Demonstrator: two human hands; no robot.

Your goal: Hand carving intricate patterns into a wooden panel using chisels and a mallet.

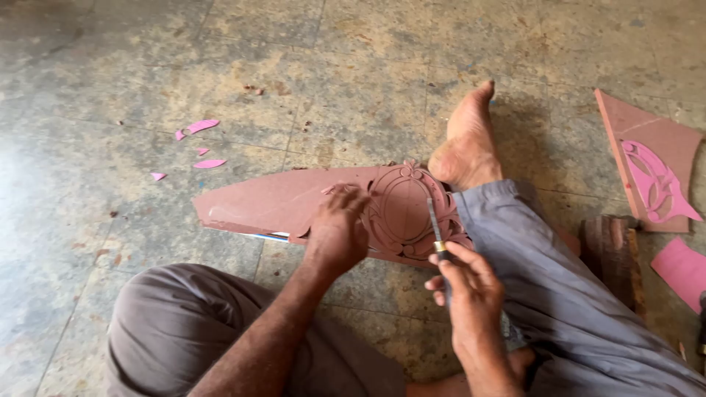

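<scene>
A reddish-brown board [294, 202] with a carved oval ornament lies on the stone floor [331, 88]. The left hand [337, 231] presses flat on it, fingers spread. The right hand [471, 287] pinches a thin chisel [435, 228], its tip on the carving. Pink offcuts [202, 126] lie beyond.

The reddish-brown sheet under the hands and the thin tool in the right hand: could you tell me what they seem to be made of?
Reddish-brown sheet: probably thin board or rubbery sheet, matte; it lies flat and the cut pattern has clean edges. Thin tool: looks like a dull grey metal blade, with a yellowish band at the grip.
</scene>
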